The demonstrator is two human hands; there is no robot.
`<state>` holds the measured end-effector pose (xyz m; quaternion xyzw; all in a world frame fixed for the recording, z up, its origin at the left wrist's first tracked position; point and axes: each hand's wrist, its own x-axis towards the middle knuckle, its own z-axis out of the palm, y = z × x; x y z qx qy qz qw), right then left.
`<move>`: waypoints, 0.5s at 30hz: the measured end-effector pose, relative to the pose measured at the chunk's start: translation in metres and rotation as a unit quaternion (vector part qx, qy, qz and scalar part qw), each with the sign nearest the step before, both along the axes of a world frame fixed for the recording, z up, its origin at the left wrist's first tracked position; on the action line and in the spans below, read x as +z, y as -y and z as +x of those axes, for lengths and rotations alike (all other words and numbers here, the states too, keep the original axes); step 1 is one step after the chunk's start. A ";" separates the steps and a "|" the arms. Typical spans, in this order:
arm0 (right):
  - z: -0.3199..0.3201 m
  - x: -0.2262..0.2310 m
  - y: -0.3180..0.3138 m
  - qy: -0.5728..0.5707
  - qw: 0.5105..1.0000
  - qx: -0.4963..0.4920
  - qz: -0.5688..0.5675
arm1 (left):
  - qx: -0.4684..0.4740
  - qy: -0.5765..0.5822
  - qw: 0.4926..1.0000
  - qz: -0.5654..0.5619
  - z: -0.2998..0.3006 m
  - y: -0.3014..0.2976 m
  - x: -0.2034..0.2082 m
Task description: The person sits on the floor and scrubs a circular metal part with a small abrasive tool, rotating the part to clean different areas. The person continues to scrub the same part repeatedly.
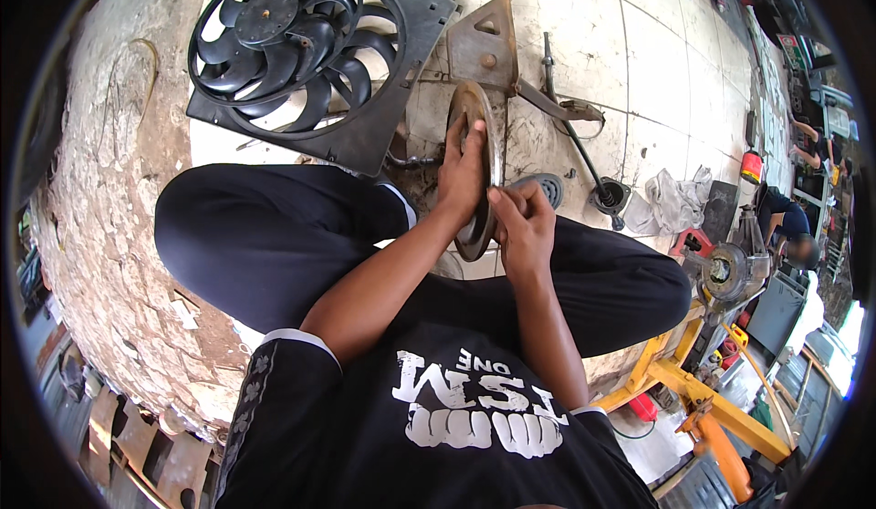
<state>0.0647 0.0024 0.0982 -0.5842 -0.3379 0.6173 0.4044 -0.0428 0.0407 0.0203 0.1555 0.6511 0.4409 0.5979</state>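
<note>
Over my lap, a round metal disc [472, 100] stands nearly on edge, brownish on its face with a shiny rim. My left hand [462, 173] grips it from the left side, fingers laid along its face near the centre. At the disc's right edge, my right hand [526, 223] is closed, with curled fingers and the thumb side against the rim. Whether a small thing is pinched in those fingers cannot be made out. Just beyond the right hand, a grey round ridged part [549, 188] lies on the floor, partly covered by that hand.
A black radiator fan assembly [383, 135] lies ahead on the left. Beyond the disc are a rusty metal bracket [484, 48] and a long lever rod [575, 135]. Rags [680, 197], a red can [751, 167] and a yellow steel frame [721, 418] are on the right. Another person [785, 217] works at far right.
</note>
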 end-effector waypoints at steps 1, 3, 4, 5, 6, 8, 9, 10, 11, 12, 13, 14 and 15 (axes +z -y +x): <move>-0.006 0.002 -0.009 -0.006 1.000 -0.003 -0.001 | 0.005 0.008 1.000 0.003 -0.002 0.001 0.002; -0.013 0.004 -0.025 -0.020 1.000 0.001 -0.012 | 0.010 0.026 1.000 0.010 -0.004 0.002 0.003; -0.015 0.005 -0.029 -0.027 1.000 0.004 -0.016 | 0.005 0.027 1.000 0.007 -0.005 0.001 0.004; -0.018 0.008 -0.030 -0.020 1.000 0.001 -0.023 | -0.001 0.028 1.000 0.004 -0.006 0.000 0.004; -0.018 0.009 -0.027 0.002 1.000 0.009 -0.022 | -0.007 0.030 1.000 0.001 -0.008 -0.001 0.004; -0.013 0.013 -0.014 0.050 0.998 0.027 -0.020 | -0.001 0.022 1.000 -0.006 -0.007 -0.002 0.001; -0.007 0.007 -0.004 0.057 0.997 0.041 -0.018 | 0.001 0.018 1.000 -0.009 -0.007 -0.003 -0.001; -0.004 0.004 0.005 0.052 0.998 0.036 -0.012 | 0.005 0.017 1.000 -0.009 -0.007 -0.003 -0.001; -0.003 0.001 0.012 0.048 0.998 0.031 -0.004 | 0.009 0.016 1.000 -0.007 -0.008 -0.004 0.000; -0.003 0.000 0.015 0.043 0.999 0.026 0.004 | 0.013 0.015 1.000 -0.004 -0.008 -0.005 0.001; -0.006 0.005 0.014 0.052 0.998 0.015 0.023 | 0.044 0.047 0.998 0.026 -0.008 -0.002 0.007; -0.008 0.007 0.009 0.044 0.999 0.015 0.011 | 0.025 0.034 0.999 -0.008 -0.010 -0.004 -0.007; -0.010 0.008 0.003 0.037 0.999 0.014 -0.002 | 0.030 0.049 0.998 -0.002 -0.009 -0.005 -0.010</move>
